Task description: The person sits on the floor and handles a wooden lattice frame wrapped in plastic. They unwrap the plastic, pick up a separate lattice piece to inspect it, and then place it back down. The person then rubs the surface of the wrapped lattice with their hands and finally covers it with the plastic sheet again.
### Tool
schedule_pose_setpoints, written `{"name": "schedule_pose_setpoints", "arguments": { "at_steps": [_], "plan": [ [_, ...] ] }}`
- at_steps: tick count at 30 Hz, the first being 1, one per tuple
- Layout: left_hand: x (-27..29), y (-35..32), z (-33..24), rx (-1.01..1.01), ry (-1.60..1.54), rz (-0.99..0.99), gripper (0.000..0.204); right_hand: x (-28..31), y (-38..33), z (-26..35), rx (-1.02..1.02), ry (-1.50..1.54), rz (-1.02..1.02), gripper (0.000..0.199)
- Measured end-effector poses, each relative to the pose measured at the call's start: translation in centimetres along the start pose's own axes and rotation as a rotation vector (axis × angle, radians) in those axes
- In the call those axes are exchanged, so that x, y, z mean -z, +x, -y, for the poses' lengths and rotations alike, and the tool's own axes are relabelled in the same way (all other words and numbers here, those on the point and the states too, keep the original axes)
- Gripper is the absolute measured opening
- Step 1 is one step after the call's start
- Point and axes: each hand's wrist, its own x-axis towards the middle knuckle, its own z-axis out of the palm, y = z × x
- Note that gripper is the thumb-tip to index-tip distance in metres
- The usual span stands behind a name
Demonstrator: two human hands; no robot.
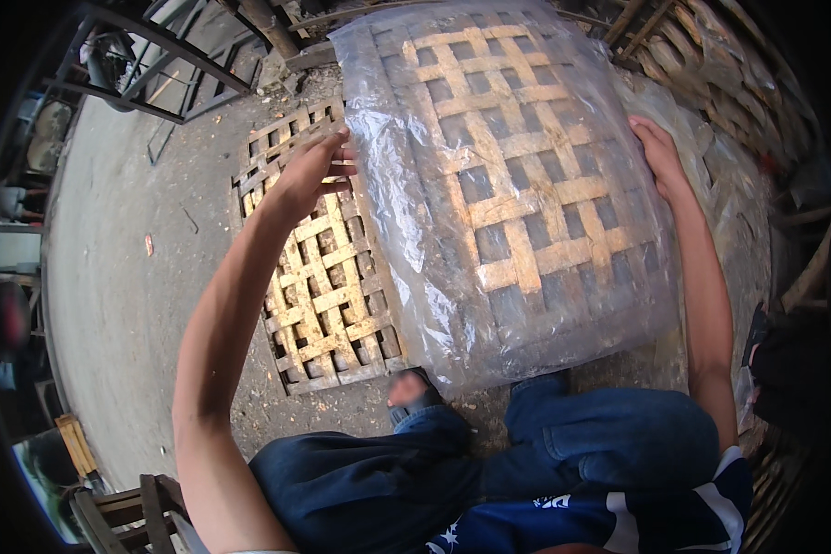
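Left hand [307, 175] and right hand [656, 148], fingers spread, grip the clear-plastic-wrapped woven bamboo lattice panel [508, 194]; slick film risks slippage onto the bare lattice panel [319, 295] below.

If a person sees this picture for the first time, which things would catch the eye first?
First comes the big woven lattice panel wrapped in clear plastic, filling the upper middle, with the left hand at its left edge and the right hand at its right edge. Next, a bare woven lattice panel lies flat on the ground just left of it, by the person's sandalled foot.
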Motion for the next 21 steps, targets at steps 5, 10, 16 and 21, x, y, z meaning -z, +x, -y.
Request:
{"name": "schedule_pose_setpoints", "arguments": {
  "at_steps": [5,10,16,21],
  "plan": [
    [0.39,0.62,-0.34,-0.024,-0.102,-0.017,0.032,-0.17,0.47,-0.49,-0.019,0.043,0.016,0.042],
    [0.07,0.79,-0.33,-0.084,-0.094,-0.013,0.021,0.14,0.16,-0.59,-0.005,0.077,0.028,0.04],
    [0.11,0.84,-0.22,-0.09,-0.081,-0.009,0.018,0.02,0.0,-0.34,-0.004,0.046,0.023,0.038],
    [0.14,0.56,-0.17,-0.069,-0.009,-0.004,0.03,0.06,0.03,-0.32,-0.002,0.032,0.029,0.038]
  ]
}}
